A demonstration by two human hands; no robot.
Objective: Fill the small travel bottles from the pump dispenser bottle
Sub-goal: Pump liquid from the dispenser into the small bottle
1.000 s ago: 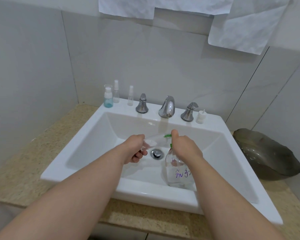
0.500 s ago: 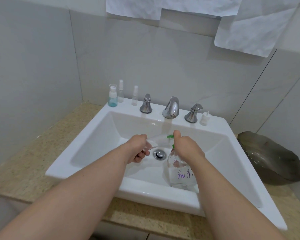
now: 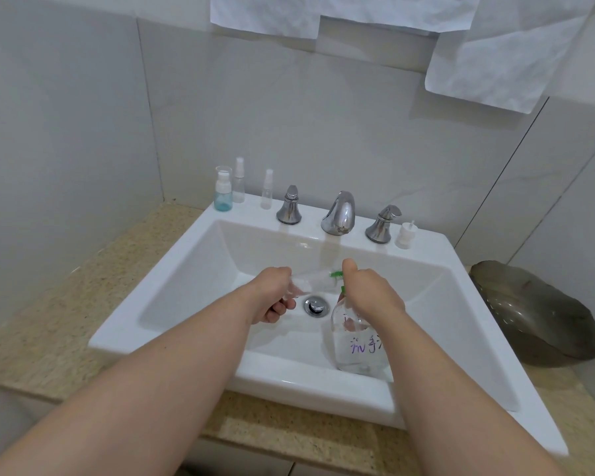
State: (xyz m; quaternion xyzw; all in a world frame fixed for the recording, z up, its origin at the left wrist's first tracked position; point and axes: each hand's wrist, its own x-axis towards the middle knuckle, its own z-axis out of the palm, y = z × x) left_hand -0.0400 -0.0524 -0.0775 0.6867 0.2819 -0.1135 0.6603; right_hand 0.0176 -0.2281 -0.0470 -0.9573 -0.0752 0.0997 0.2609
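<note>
Upright inside the white ceramic sink (image 3: pixel 172 324), just right of the chrome drain (image 3: pixel 316 305): a clear round-shouldered pump dispenser bottle (image 3: pixel 356 348) with a green pump head and purple handwriting on its side; clear inside, fill level hard to read. Gripped at the neck by the right hand (image 3: pixel 373 297), fingers (image 3: pixel 349 324) curled round it and showing through the clear wall, thumb raised onto the green pump top. Clasped in the curled fingers of the left hand (image 3: pixel 270 293): a small clear plastic travel bottle (image 3: pixel 315 281), lying almost level above the drain, its right end close up to the green nozzle; too blurred for any reading of its contents. On the far left ledge of the sink, three more small containers close together: a stubby clear bottle (image 3: pixel 223 197) with a white pump and blue liquid in its lower part, a taller clear spray bottle (image 3: pixel 239 182) just behind it, a slim clear vial (image 3: pixel 266 190) to the right, both without visible colour inside. On the far right ledge, beside the right chrome tap handle (image 3: pixel 380 226), a loose white pump cap (image 3: pixel 405 232). Over at the right on the speckled beige bench (image 3: pixel 49 321), a dark metal bowl (image 3: pixel 536 314).
</note>
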